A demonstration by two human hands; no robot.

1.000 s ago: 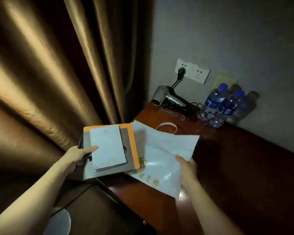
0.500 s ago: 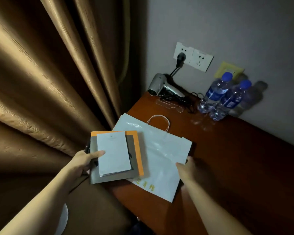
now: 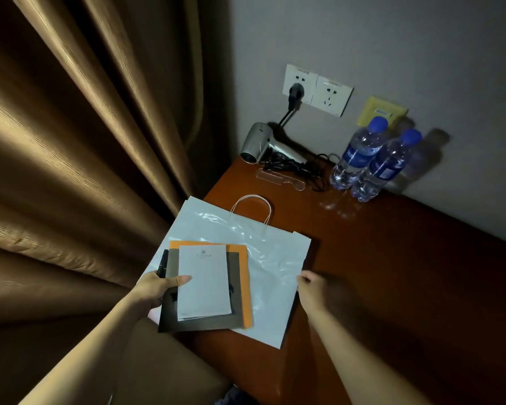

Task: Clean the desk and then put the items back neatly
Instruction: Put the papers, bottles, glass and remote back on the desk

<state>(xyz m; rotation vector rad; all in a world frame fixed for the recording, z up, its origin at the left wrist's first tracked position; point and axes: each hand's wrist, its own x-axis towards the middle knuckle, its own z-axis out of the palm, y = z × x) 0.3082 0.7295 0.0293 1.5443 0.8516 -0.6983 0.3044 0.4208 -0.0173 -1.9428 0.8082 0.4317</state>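
White paper bag (image 3: 263, 255) now flat on desk (image 3: 392, 273) | left hand (image 3: 155, 290) has slid its thumb-pinched notepad stack (image 3: 205, 283) rightward over bag | right hand (image 3: 313, 287) fingers still pinch bag's right edge

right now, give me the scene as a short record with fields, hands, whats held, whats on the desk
left hand: left hand grips a stack of notepad, grey folder and orange folder, with a black pen
right hand: right hand pinches the right edge of the white bag
bag: lies flat on the desk, handle toward the wall
back of desk: hair dryer, plugged in; clear comb; two water bottles
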